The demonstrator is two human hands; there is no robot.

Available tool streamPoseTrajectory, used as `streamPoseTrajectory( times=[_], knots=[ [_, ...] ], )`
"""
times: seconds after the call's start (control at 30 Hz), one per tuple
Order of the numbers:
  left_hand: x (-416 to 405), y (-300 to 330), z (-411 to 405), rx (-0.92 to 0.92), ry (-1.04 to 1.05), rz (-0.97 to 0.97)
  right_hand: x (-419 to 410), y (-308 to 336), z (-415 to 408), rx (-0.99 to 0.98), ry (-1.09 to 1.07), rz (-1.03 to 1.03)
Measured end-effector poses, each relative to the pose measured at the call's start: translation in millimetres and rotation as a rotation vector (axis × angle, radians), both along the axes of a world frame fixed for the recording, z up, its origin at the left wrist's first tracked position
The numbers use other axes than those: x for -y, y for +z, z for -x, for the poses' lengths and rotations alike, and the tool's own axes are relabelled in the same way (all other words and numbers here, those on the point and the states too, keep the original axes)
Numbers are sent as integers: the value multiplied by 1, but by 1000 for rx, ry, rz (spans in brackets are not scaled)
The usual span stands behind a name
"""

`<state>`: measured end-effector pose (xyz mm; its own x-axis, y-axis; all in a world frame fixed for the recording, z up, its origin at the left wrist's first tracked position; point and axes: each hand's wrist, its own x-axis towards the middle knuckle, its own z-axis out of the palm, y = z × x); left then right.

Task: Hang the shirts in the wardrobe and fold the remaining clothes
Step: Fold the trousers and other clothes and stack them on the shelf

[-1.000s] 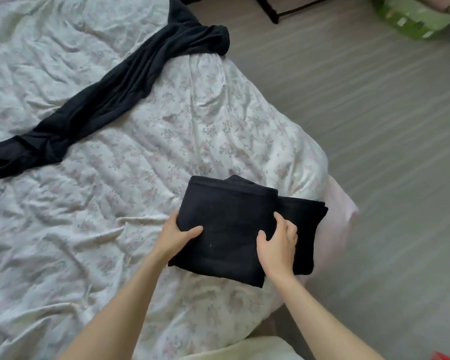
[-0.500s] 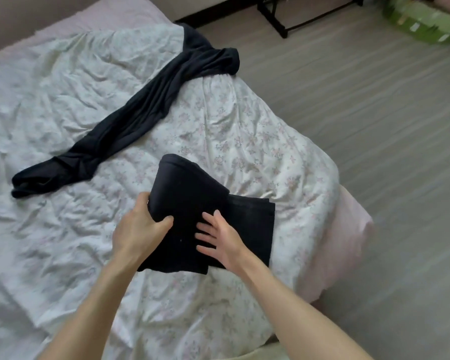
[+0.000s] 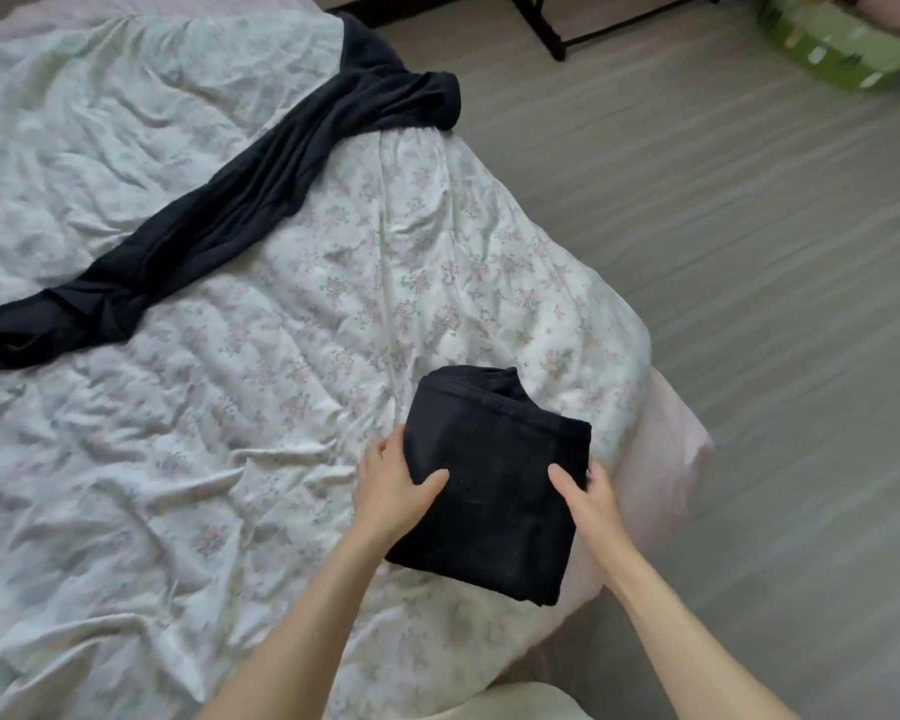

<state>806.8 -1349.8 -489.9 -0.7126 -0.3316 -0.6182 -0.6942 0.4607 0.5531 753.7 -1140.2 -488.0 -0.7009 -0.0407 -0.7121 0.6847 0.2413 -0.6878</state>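
Note:
A black garment (image 3: 494, 480), folded into a thick rectangle, lies near the bed's right corner on the floral quilt (image 3: 261, 387). My left hand (image 3: 393, 485) grips its left edge, thumb on top and fingers underneath. My right hand (image 3: 591, 498) grips its right edge the same way. A second dark garment (image 3: 240, 210) lies unfolded in a long diagonal strip across the quilt, from the left edge up to the bed's far right side.
Grey plank floor (image 3: 749, 304) runs along the bed's right side. A black metal stand base (image 3: 557, 33) sits at the top, and a green patterned bag (image 3: 842, 49) at the top right. The pink mattress corner (image 3: 666, 449) shows beside the folded garment.
The raised left half of the garment has been laid over, making one compact stack. Both hands now grip its two sides; the right palm was flat on it before.

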Motion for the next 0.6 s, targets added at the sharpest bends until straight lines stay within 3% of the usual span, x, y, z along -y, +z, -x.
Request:
streamPoseTrajectory(
  times=[0.1, 0.2, 0.33, 0.4, 0.47, 0.53, 0.6],
  knots=[
    [12, -24, 4, 43, 143, -275, -2, -15, 6, -54, 144, -128],
    [20, -32, 13, 102, 227, -424, -5, -25, 9, -71, 240, -230],
    [16, -25, 23, 94, 264, -414, -4, -21, 13, -141, 292, -313],
    [10, -8, 25, 21, 187, -384, 1, -7, 23, -365, 444, -448],
    [6, 14, 28, -62, 42, -298, 7, 13, 38, -639, 744, -565],
    [4, 42, 32, -140, -116, -165, 16, 41, 55, -877, 998, -616],
    [3, 73, 37, -216, -290, -6, 23, 71, 69, -1113, 1105, -608]
  ],
)
